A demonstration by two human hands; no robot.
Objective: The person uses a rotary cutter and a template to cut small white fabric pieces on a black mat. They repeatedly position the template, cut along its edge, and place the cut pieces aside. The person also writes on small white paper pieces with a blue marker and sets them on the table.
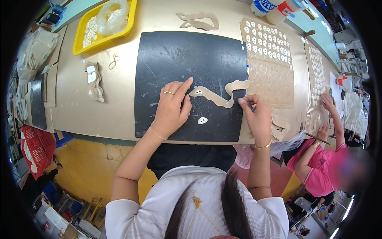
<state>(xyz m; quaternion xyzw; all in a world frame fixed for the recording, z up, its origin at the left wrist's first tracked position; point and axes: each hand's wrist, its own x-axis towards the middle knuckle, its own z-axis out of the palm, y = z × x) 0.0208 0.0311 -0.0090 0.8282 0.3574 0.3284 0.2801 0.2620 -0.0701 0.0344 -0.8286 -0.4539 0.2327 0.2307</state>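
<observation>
On the black mat (179, 47), the wavy tan strip (218, 99) lies flat, probably to stay still. The left hand (171, 104) has fingers spread near its tip; the right hand (258, 117) has narrow fingers, grip unclear.

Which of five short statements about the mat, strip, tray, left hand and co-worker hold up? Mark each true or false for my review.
1. One loose piece lies on the mat, apart from the wavy strip. True.
2. The left hand is holding the loose piece. False: the hand is by the strip's left end, and the loose piece lies on the mat.
3. A plastic bag sits in the tray. True.
4. The tray stands to the right of the mat. False: it stands to the left.
5. A co-worker in pink is at the right. True.
</observation>
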